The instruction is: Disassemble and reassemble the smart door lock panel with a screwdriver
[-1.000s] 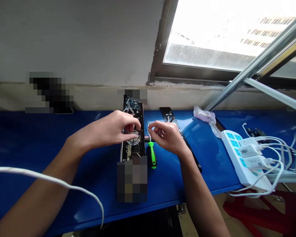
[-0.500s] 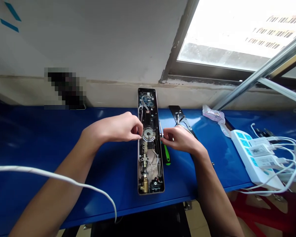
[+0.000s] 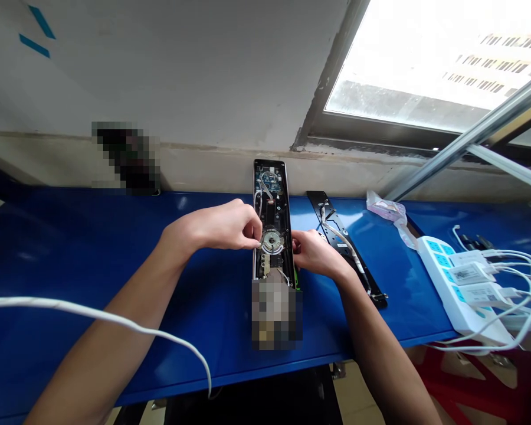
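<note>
Head view: left hand point(image 3: 221, 229) pinched, fingertips at the metal disc point(image 3: 271, 241) of an opened electronic lock panel point(image 3: 269, 192) on the blue desk point(image 3: 92, 248); right hand point(image 3: 315, 255) curled by the panel's edge, any hold unclear

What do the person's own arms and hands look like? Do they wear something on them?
The left hand and right hand are bare, without gloves, and no watch or ring shows. The forearms are bare too, with no sleeves in view. A thin white cable crosses the left forearm.
</note>
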`<action>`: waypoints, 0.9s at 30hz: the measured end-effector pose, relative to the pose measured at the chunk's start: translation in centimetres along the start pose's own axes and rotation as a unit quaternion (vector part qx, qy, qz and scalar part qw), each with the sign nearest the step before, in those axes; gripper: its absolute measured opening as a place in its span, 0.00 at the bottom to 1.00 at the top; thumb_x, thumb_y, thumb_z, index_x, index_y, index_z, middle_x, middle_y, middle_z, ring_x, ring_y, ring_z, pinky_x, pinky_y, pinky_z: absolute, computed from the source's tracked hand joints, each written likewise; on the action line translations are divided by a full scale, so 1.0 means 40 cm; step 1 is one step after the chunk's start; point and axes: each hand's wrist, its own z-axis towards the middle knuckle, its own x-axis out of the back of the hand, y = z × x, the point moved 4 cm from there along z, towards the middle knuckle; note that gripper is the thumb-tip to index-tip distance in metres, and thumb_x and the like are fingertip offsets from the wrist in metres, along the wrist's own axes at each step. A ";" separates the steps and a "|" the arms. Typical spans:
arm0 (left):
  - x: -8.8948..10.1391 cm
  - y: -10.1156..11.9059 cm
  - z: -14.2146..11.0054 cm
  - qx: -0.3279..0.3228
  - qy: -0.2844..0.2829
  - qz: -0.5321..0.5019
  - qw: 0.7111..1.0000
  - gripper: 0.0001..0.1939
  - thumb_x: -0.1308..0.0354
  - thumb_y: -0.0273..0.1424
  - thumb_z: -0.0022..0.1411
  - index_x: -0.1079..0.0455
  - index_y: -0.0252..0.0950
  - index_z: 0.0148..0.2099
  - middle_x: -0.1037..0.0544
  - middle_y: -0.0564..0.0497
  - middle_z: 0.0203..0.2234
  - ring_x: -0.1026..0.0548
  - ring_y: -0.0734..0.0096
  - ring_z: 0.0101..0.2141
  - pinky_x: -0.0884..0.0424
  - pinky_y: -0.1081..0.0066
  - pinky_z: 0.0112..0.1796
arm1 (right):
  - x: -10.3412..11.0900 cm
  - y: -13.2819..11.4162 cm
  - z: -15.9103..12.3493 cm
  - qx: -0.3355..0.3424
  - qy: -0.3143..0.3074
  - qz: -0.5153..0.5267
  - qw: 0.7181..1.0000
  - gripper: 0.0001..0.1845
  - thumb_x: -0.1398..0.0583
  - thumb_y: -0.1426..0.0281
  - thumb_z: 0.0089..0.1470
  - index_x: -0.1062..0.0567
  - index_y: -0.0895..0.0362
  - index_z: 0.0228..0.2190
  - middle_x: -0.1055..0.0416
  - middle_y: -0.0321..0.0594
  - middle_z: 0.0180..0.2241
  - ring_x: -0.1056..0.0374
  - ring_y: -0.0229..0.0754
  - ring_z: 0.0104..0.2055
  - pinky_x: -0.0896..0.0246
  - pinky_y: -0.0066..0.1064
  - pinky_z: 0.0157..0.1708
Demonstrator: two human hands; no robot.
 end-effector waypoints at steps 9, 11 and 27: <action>0.010 -0.008 -0.007 0.021 -0.008 -0.001 1.000 0.10 0.38 0.36 0.61 0.17 0.39 0.39 0.17 0.53 0.29 0.23 0.71 0.28 0.35 0.74 0.28 | -0.012 -0.011 0.006 0.006 0.021 0.033 0.999 0.07 0.41 0.76 0.49 0.34 0.53 0.27 0.38 0.28 0.22 0.47 0.33 0.24 0.50 0.27 0.26; 0.012 -0.013 -0.010 0.027 -0.013 -0.004 1.000 0.10 0.38 0.36 0.61 0.17 0.39 0.39 0.17 0.52 0.29 0.23 0.71 0.28 0.34 0.74 0.28 | -0.017 -0.013 0.011 0.005 0.025 0.042 0.999 0.06 0.40 0.77 0.49 0.32 0.54 0.28 0.37 0.28 0.23 0.45 0.33 0.25 0.50 0.27 0.26; 0.032 -0.023 -0.045 0.039 -0.027 -0.015 0.999 0.14 0.36 0.38 0.62 0.19 0.41 0.48 0.15 0.50 0.39 0.19 0.68 0.36 0.28 0.76 0.36 | 0.178 0.004 -0.111 -0.062 0.043 0.231 0.970 0.16 0.36 0.60 0.60 0.36 0.51 0.42 0.28 0.36 0.39 0.23 0.40 0.32 0.28 0.31 0.27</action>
